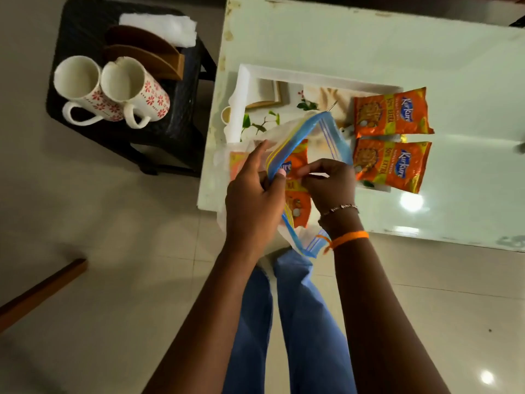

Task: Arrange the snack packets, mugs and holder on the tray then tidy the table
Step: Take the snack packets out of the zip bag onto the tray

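A white-rimmed tray with a printed floor lies on the white table. Two orange snack packets rest at its right side, one above the other. I hold a clear zip bag with a blue seal over the tray's near edge. My left hand pinches the bag's rim. My right hand reaches into the bag's mouth and grips a third orange packet inside it. Two white mugs with red flowers and a brown wooden holder stand on a black stool at the left.
The black stool sits left of the white table and also carries a folded white cloth. A brown wooden bar lies on the tiled floor at lower left. My legs in blue jeans are below the bag.
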### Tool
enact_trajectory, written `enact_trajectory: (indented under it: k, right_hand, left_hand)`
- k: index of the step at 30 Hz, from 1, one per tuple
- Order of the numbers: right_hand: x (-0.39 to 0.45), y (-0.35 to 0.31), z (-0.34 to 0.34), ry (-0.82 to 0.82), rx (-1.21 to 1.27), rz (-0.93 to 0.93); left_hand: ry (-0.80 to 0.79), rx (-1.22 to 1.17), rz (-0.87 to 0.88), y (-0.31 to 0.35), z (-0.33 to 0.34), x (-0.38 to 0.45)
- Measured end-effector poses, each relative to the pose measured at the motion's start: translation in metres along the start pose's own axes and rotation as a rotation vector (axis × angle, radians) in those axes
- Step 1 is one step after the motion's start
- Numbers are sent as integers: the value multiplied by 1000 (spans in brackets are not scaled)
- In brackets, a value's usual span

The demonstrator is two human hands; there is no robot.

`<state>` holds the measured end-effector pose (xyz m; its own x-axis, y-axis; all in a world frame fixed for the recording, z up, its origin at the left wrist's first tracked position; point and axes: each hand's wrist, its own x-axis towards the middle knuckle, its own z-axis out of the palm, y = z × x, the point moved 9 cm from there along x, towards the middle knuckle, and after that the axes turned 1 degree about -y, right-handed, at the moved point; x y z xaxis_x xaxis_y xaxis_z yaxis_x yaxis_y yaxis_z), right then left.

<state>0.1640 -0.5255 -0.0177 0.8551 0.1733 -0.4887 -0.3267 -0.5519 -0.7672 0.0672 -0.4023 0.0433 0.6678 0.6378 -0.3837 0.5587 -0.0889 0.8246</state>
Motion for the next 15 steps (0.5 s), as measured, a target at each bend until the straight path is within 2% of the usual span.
enact_trajectory:
  k: [3,7,12,15]
  right_hand:
    - [11,-3,-48,27,75,-25]
    - [33,-3,-96,-3,297,16]
    - [66,-6,-128,-65,546,95]
    - [91,-3,-124,-86,668,209]
  left_hand:
    - [29,74,-49,3,18,14]
    - [56,223,-96,2,40,30]
    - [84,293,-148,0,57,41]
    - [103,288,-180,-3,58,44]
